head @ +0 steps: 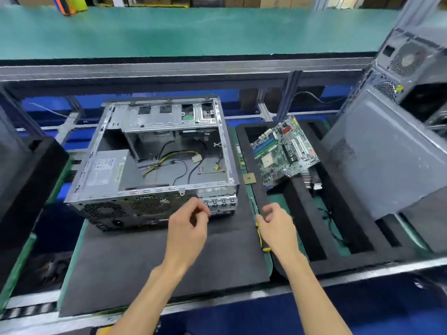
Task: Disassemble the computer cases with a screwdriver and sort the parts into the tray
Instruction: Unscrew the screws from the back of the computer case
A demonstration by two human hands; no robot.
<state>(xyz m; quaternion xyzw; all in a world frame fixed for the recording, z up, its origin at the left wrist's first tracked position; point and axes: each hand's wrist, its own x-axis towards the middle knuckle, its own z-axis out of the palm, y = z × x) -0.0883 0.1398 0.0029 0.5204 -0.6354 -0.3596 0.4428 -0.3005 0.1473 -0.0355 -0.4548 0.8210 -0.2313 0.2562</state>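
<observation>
An open grey computer case (154,151) lies on its side on a black foam mat (150,257). Inside it are a power supply (106,170) at the left and loose yellow and black cables (174,160). My left hand (188,226) hovers at the case's rear panel, thumb and forefinger curled together with nothing visible between them. My right hand (278,223) grips a screwdriver (259,234) with a yellow handle, its thin shaft pointing up over the mat's right edge. To the right, a black foam tray (300,213) holds a green motherboard (283,153) lying tilted.
A grey side panel (387,155) leans at the right, with another computer case (411,64) behind it. A black foam block (29,180) stands at the left. A green shelf (193,32) runs overhead. A thin black cable (331,226) lies in a tray slot.
</observation>
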